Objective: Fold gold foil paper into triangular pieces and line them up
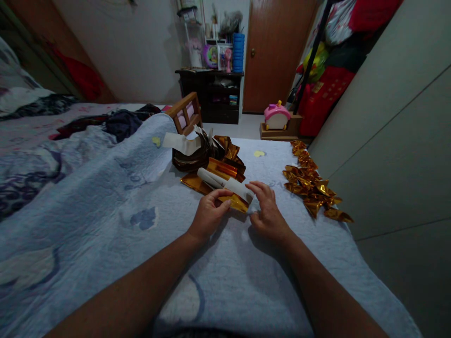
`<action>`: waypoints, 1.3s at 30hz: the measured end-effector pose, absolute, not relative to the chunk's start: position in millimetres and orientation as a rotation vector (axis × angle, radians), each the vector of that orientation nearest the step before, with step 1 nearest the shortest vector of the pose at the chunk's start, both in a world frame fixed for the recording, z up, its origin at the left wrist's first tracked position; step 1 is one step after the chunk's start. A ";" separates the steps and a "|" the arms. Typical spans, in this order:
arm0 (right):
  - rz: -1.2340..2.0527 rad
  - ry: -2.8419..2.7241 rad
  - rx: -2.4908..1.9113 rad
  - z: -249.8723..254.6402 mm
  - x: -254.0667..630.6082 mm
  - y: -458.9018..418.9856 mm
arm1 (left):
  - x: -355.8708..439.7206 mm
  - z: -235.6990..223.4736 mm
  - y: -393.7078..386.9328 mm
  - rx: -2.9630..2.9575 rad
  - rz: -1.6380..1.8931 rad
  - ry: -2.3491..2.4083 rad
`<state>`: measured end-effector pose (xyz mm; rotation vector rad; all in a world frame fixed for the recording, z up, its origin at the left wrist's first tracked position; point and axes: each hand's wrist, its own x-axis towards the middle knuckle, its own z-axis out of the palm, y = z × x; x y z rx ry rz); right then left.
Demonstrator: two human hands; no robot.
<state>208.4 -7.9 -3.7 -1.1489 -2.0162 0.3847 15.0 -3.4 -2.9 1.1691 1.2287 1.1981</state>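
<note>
Many twisted, shiny gold foil pieces point(310, 185) seem done along the right edge of the blue patterned cloth surface point(246, 277).
Left hand point(209, 213) pinches one gold-and-white paper sheet point(240, 188) mid-surface, unfinished; right hand point(268, 213) touches its end, grip unclear. Loose brown-gold paper stack point(190, 161) remains.

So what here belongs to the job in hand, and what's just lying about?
Likely part of the job:
gold-and-white sheet, pinched by the left hand, right hand at its edge
pile of gold and white sheets
crinkled gold pieces

Seemingly just lying about:
pink toy
dark cloth
</note>
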 end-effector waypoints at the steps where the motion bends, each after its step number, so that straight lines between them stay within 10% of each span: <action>1: 0.361 -2.051 -1.152 -2.7 207.3 -9.0 | 15.3 -2.8 -3.2 1.152 1.195 1.231; 39: 0.247 -2.189 -1.087 -2.0 206.8 -6.3 | 16.6 -9.2 -1.4 1.627 1.092 1.096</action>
